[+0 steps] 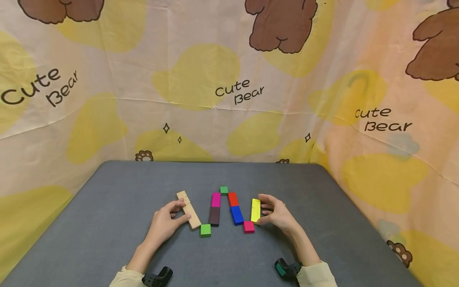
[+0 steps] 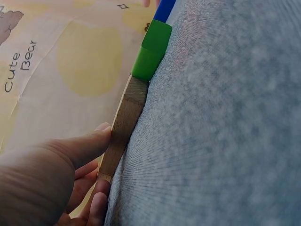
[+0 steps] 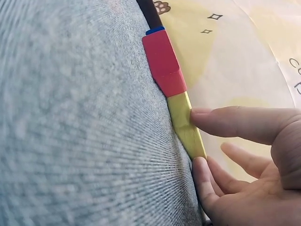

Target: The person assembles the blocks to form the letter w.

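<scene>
My left hand point(image 1: 166, 221) touches the left edge of two plain wooden blocks point(image 1: 191, 216) laid end to end, its thumb and fingertips set apart along them. In the left wrist view, the thumb rests against a wooden block point(image 2: 123, 127), beside a green block point(image 2: 153, 49). On the other side, my right hand point(image 1: 277, 214) touches a yellow block point(image 1: 255, 211) from its right. Seen from the right wrist, the thumb meets the yellow block point(image 3: 182, 117) and a fingertip lies at its far end. A pink-red cube point(image 1: 249, 227) sits at its near end.
Between the hands the zigzag row continues: a light green cube point(image 1: 205, 230), a dark purple block point(image 1: 214, 216), a magenta block point(image 1: 216, 199), a green cube point(image 1: 224, 190), a red block point(image 1: 233, 199) and a blue block point(image 1: 237, 215). A bear-print cloth point(image 1: 201, 131) stands behind the grey table point(image 1: 125, 191).
</scene>
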A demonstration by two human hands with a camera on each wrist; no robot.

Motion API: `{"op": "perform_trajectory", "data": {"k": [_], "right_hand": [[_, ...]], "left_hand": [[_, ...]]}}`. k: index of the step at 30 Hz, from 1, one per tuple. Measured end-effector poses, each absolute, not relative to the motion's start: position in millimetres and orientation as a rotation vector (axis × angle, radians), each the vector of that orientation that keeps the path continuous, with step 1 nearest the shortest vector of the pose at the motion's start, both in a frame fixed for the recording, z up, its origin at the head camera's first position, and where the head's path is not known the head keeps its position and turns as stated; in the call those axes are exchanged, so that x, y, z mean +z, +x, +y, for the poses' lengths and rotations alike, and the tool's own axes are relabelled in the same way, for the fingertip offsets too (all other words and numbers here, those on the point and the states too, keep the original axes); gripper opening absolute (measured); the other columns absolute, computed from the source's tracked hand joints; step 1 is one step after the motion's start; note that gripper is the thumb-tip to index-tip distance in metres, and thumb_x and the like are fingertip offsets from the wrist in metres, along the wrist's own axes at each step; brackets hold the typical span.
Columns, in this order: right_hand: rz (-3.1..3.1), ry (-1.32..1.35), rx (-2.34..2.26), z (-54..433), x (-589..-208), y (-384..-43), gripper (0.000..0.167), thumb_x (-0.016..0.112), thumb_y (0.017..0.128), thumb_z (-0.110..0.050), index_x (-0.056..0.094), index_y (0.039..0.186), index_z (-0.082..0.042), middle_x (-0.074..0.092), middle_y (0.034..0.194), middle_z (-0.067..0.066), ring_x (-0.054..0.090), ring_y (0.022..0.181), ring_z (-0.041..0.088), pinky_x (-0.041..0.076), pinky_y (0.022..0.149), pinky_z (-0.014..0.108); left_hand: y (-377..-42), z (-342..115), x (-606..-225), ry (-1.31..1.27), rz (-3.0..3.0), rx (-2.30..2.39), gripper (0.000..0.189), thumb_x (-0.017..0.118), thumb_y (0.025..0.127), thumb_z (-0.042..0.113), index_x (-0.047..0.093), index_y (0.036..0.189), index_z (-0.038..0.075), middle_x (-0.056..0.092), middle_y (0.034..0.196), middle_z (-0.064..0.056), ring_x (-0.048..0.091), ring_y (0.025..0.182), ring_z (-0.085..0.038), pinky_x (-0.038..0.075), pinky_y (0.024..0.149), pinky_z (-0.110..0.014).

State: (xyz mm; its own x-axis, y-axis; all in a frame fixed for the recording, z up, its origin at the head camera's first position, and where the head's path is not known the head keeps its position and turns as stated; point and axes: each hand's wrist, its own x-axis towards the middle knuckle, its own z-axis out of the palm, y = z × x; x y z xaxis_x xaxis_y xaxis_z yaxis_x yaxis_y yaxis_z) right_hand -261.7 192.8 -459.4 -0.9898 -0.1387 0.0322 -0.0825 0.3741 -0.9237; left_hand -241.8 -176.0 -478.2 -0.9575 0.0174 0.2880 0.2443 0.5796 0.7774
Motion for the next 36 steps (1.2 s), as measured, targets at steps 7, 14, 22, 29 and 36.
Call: {"op": "perform_trajectory", "data": {"k": [7,14,22,29,36], "right_hand": [[2.571,-0.212,-1.701,194.3,-459.6,-260.8,0.084,0.084,0.065,0.012,0.051,0.141,-0.002,0.053,0.137,0.012,0.055,0.115,0.028,0.049,0.096,0.045],[2.569,-0.222,-1.702,194.6,-460.4,-260.2,0.083,0.084,0.066,0.011,0.051,0.141,-0.002,0.054,0.135,0.011,0.055,0.115,0.028,0.048,0.097,0.045],[2.584,-0.219,-1.685,193.8,-460.9,-260.1,0.082,0.084,0.066,0.011,0.052,0.14,-0.003,0.055,0.134,0.011,0.055,0.113,0.028,0.048,0.097,0.046],[2.57,-0.211,-1.691,192.6,-458.8,-259.0,0.082,0.083,0.065,0.012,0.053,0.14,-0.005,0.054,0.135,0.01,0.054,0.114,0.028,0.048,0.097,0.046],[2.549,-0.217,-1.699,191.8,-457.3,-257.3,0.081,0.082,0.066,0.012,0.054,0.139,-0.006,0.054,0.135,0.01,0.052,0.115,0.029,0.048,0.096,0.047]], "left_hand": [[-241.8,-175.7,-478.1,-0.225,-2.56,-1.311,0.044,0.082,0.083,0.021,0.066,0.12,0.002,0.06,0.134,-0.011,0.06,0.114,-0.03,0.05,0.092,-0.047],[-242.1,-175.6,-478.5,-0.221,-2.561,-1.301,0.044,0.082,0.083,0.022,0.067,0.119,0.003,0.061,0.132,-0.011,0.06,0.113,-0.03,0.05,0.092,-0.047],[-241.6,-176.3,-478.9,-0.215,-2.564,-1.31,0.043,0.082,0.083,0.023,0.067,0.119,0.003,0.061,0.133,-0.01,0.06,0.114,-0.029,0.05,0.091,-0.046],[-240.9,-176.4,-478.0,-0.209,-2.562,-1.31,0.043,0.082,0.083,0.022,0.067,0.119,0.003,0.061,0.132,-0.01,0.06,0.114,-0.029,0.05,0.092,-0.046],[-240.0,-177.3,-477.8,-0.216,-2.562,-1.317,0.043,0.081,0.084,0.021,0.066,0.119,0.002,0.06,0.134,-0.01,0.059,0.115,-0.03,0.05,0.092,-0.047]]}}
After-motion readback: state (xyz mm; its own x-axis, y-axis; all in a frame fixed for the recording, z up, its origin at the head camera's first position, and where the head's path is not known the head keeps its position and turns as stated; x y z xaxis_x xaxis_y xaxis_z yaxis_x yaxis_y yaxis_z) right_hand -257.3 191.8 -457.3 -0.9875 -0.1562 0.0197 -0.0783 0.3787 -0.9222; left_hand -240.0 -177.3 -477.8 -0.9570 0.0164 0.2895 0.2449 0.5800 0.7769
